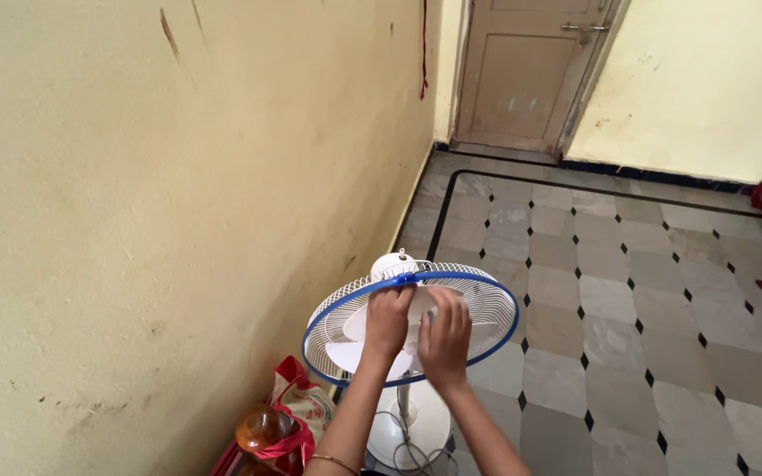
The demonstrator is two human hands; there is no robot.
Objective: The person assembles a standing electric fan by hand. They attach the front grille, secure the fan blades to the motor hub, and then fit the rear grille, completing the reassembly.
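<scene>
1. Both forearms nearest the camera, reaching up from the bottom edge to the pedestal fan; thin bangle on the left wrist.
2. Left hand laid on the front grille of the fan, near its centre; fingers bent and pressed close, seemingly hooked over the wires, though a real grasp cannot be confirmed.
3. Right hand just beside the left one, also on the grille; fingers straighter and slightly spread, palm flat on the wires, nothing seen clasped.
4. Fan head tilted face-up toward the camera; blue rim ring around the white grille, blue clip at the far edge, white motor housing just behind that.
5. White round base and pole below the fan head, cord looped at the base.
6. Left of the fan base, against the yellow wall: red and white bag and orange-brown bottle.
7. Beyond the fan: tiled floor, closed door far back.
8. Risk, as judged: fan top-heavy on a narrow pole, so a hard downward press from both hands could tip it toward the wall or onto the bag and bottle.
9. Risk: thin grille wires could bend, or the rim ring pop off near the clip, under an uneven pull.
10. Risk: loose cord at the base could snag a foot and drag the stand.
</scene>
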